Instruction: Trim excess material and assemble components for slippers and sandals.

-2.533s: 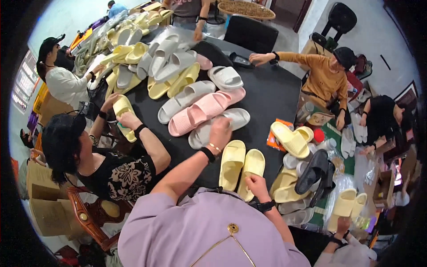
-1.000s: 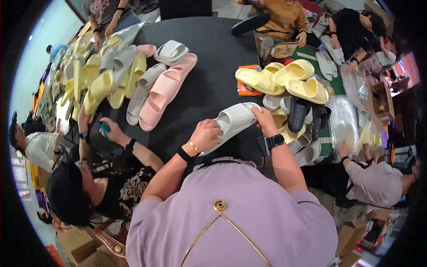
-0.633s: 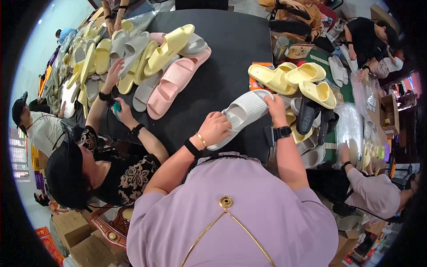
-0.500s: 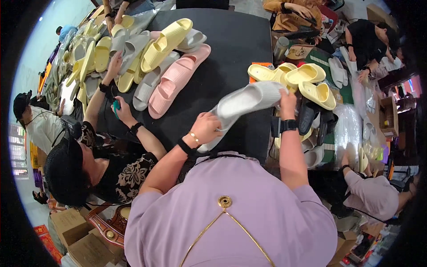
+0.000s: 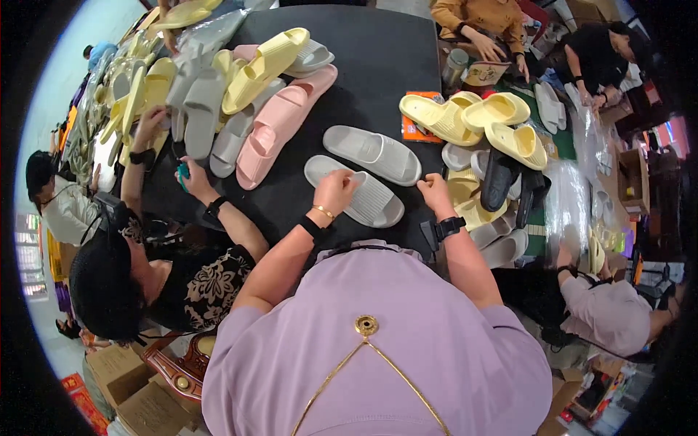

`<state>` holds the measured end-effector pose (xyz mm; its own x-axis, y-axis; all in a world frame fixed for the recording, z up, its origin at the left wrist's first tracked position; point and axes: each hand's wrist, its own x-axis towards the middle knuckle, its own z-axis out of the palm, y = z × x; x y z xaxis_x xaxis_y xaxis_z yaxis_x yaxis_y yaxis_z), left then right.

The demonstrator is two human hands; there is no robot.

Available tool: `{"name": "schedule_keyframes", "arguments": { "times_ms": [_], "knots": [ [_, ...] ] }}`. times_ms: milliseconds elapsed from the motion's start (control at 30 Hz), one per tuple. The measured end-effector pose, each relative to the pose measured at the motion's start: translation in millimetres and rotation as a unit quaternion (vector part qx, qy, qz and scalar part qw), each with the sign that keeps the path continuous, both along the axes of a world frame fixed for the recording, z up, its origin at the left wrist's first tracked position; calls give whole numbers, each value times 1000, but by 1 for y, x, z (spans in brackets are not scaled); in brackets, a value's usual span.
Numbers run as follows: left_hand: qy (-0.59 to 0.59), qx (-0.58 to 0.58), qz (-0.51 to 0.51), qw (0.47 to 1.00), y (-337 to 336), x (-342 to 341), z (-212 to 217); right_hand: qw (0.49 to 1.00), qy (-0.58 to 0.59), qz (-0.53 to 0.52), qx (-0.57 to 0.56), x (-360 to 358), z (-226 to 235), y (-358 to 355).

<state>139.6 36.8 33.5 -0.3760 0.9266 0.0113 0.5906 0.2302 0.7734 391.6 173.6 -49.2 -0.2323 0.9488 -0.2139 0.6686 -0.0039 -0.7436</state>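
Two grey slide slippers lie side by side on the black table [image 5: 371, 54], toes pointing right and toward me. My left hand [image 5: 334, 192] is closed on the strap edge of the nearer grey slipper [image 5: 375, 205]. At the toe of the farther grey slipper [image 5: 389, 158], my right hand [image 5: 436, 197] has its fingers curled in against the tip. To the left are pink slippers [image 5: 283, 120], one partly over another, beside a yellow pair [image 5: 267, 67] and more grey slippers [image 5: 201, 109].
Pale yellow slippers [image 5: 502, 112] are stacked at right, by an orange packet [image 5: 420, 129] and black slippers [image 5: 497, 182]. At left, a co-worker's hand [image 5: 195, 183] holds a green-handled tool near a heap of slippers [image 5: 131, 91]. Other people work around the table.
The grey slipper my right hand held raised now lies flat on the table beside its mate. My right hand has come down and left. The co-worker's upper hand has moved left.
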Motion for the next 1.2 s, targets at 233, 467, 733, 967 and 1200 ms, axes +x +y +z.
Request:
{"name": "schedule_keyframes", "arguments": {
  "times_ms": [233,467,733,967,1200],
  "knots": [
    [229,9,-131,964,32,-18,1,992,-117,-41,7,60,-4,10],
    [239,20,-175,955,55,-7,-18,991,-85,-85,64,54,-3,8],
    [207,10,-53,977,43,-2,-15,986,-99,-123,62,23,9,24],
    [118,-40,21,992,22,13,-18,978,-124,-114,122,21,-3,36],
    [162,-135,10,978,19,14,-31,983,-89,-141,77,15,2,32]
  ]
}}
